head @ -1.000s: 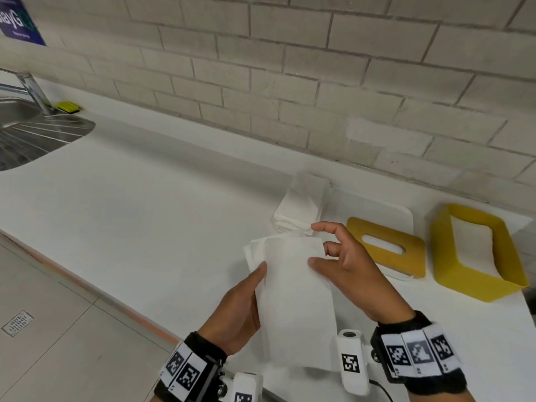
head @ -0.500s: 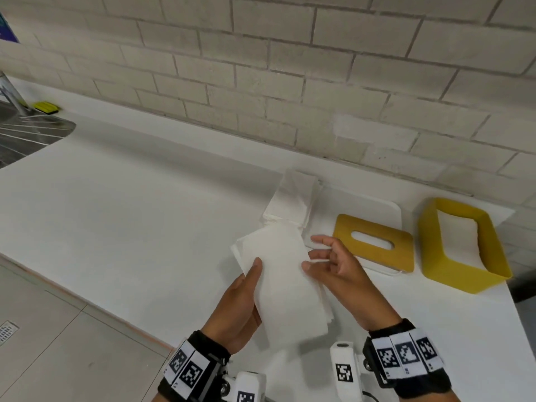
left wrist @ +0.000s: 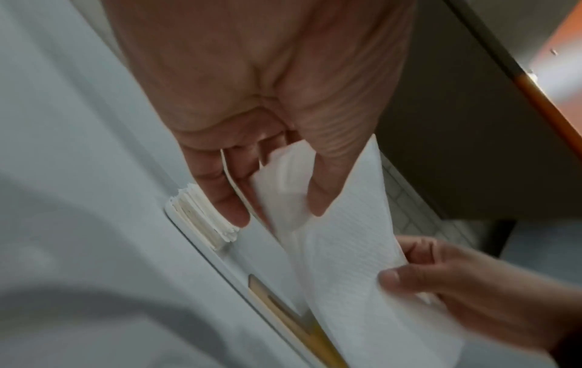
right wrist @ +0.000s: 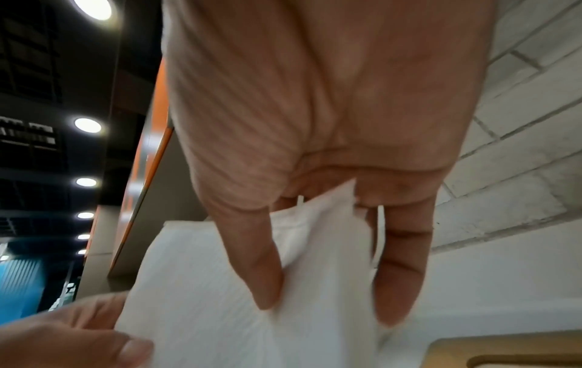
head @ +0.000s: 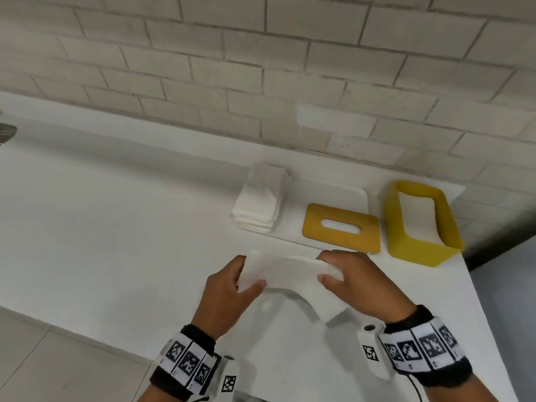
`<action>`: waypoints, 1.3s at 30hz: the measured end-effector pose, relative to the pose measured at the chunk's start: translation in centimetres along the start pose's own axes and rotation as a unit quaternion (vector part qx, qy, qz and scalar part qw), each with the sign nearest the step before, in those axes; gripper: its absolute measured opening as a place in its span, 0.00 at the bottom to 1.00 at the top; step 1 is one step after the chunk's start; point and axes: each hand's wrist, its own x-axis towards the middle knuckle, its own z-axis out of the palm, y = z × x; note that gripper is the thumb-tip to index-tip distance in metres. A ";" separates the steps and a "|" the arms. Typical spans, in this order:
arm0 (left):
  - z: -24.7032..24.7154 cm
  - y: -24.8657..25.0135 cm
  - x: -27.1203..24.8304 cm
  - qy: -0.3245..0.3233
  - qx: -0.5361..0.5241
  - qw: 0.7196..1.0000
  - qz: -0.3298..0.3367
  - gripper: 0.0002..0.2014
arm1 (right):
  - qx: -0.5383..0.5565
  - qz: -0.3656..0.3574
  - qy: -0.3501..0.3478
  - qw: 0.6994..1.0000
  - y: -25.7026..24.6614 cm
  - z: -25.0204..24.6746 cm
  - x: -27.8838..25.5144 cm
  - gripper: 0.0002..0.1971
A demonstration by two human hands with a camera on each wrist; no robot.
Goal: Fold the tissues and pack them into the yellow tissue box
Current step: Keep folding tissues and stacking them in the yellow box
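Since a moment ago you've turned the tissue point(head: 285, 275) from lengthwise to crosswise, above the white counter point(head: 116, 233). Your left hand point(head: 229, 297) pinches its left end, your right hand point(head: 359, 285) pinches the right end, with a flap hanging below. Behind sit the stack of tissues point(head: 261, 201), the yellow slotted lid point(head: 342, 227) and the yellow tissue box point(head: 420, 224).

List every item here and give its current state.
tissue: lifted off the counter, pinched at both ends
left hand: pinching the tissue
right hand: pinching the tissue
tissue stack: folded, on the counter
yellow tissue box: open
yellow lid: off, lying flat
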 end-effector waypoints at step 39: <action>2.6 0.2 3.8 -0.158 0.318 0.929 0.106 0.26 | -0.180 0.075 -0.062 0.979 4.2 3.6 0.2 0.10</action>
